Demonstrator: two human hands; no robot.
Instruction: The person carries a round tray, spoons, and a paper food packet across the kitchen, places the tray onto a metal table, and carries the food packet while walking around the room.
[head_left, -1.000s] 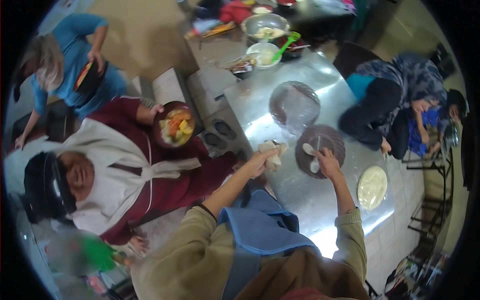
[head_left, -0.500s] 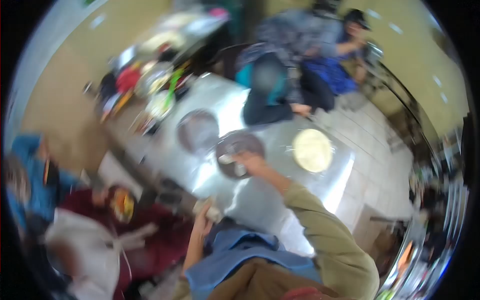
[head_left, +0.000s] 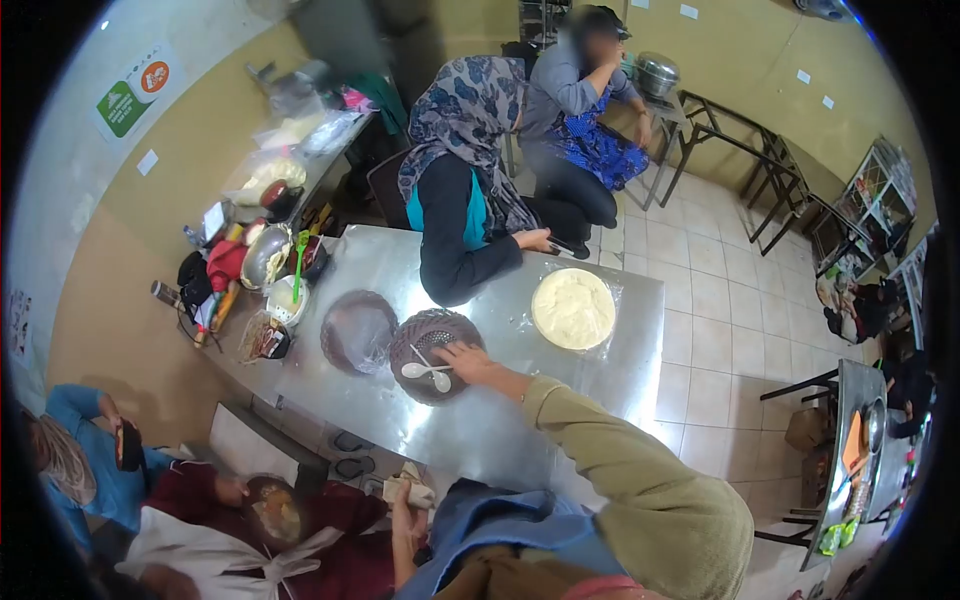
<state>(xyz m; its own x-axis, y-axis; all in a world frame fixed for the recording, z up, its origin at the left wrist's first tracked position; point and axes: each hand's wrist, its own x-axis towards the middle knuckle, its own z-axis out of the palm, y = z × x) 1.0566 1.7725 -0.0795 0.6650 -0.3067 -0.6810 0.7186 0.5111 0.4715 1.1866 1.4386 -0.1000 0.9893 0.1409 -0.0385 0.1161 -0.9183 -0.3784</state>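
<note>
My right hand point(head_left: 472, 362) reaches over a brown woven basket point(head_left: 437, 325) on the steel table, its fingers stretched out inside the rim. Beside the fingertips, two white spoons point(head_left: 430, 376) lie crossed in the basket. Down by the table's near edge, my left hand point(head_left: 403, 508) is closed around a pale, paper-like bundle point(head_left: 411, 486); its contents are hidden. A second brown basket point(head_left: 359, 333), with clear plastic in it, sits just left of the first. Farther right on the table lies a round, pale yellow slab of dough or cake point(head_left: 573, 309) on clear plastic.
A seated person in a patterned headscarf point(head_left: 462, 100) leans an arm on the steel table point(head_left: 500, 425). Left of it, a side counter holds a metal bowl point(head_left: 267, 255), a white strainer point(head_left: 287, 300) and a green spatula point(head_left: 300, 262). Someone in maroon point(head_left: 345, 540) stands near my left hand.
The view has steadied and shifted. My right hand's fingers now extend beside the crossed spoons in the basket. My left hand still grips the pale bundle. The seated person leans farther over the table.
</note>
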